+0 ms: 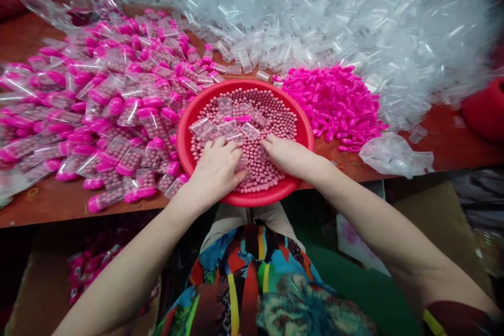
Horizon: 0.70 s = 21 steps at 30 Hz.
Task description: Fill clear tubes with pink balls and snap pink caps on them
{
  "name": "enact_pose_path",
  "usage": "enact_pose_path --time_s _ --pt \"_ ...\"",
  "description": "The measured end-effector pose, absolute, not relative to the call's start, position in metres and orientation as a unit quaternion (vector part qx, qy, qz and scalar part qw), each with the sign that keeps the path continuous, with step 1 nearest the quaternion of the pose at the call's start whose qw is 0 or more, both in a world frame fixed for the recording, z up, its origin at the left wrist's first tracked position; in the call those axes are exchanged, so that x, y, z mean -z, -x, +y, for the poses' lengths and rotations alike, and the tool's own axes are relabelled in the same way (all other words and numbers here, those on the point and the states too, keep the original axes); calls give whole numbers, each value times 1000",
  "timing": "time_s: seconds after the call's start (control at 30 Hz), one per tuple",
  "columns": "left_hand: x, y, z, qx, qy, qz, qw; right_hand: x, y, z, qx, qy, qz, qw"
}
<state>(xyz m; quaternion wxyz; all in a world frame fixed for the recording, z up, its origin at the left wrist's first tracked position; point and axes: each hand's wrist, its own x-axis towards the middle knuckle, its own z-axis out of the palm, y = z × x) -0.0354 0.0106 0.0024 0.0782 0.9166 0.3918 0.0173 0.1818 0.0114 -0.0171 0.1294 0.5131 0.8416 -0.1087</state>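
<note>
A red round bowl (185,139) at the table's front edge is full of small pink balls (275,115), with several clear plastic cases (226,128) lying on top. My left hand (216,168) rests in the bowl on the balls, fingers curled around a clear case that is partly hidden. My right hand (289,155) lies beside it on the balls, fingers bent and pointing left toward the same case. What the right fingers hold is hidden.
Filled cases with pink caps (98,110) are heaped on the left of the brown table (51,202). Loose pink caps (334,102) lie right of the bowl, under a big pile of empty clear cases (354,21). A cardboard box (47,278) stands below.
</note>
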Motion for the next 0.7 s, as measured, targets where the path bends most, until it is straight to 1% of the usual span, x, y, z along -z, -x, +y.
enact_pose_path --time_s 0.07,0.13,0.2,0.27,0.33,0.37,0.43,0.47,0.53,0.57,0.63,0.7 --pt "-2 37 10 -22 -914 397 77 10 -175 9 38 -534 826 174" --pt "-1 37 9 -27 -912 404 74 8 -163 6 1 -544 813 205" --pt "-1 37 8 -30 -908 412 71 11 -149 4 12 -541 814 212" --pt "-2 38 7 -32 -904 422 69 17 -140 5 70 -520 830 190" --pt "-3 39 6 -34 -899 431 67 21 -141 9 171 -491 842 140" --pt "-3 40 6 -36 -898 434 67 22 -145 12 226 -481 841 101" --pt "-3 42 6 -41 -897 435 64 23 -158 17 307 -488 817 8" --pt "-2 43 6 -41 -898 433 61 22 -165 19 328 -505 798 -41" --pt "-2 43 8 -40 -902 425 56 20 -176 22 338 -549 755 -123" --pt "-2 43 9 -40 -904 422 55 20 -180 23 335 -568 736 -151" --pt "-2 41 14 -41 -906 417 60 19 -185 25 331 -591 711 -189" --pt "-4 37 19 -52 -905 416 65 20 -187 26 326 -608 693 -208"
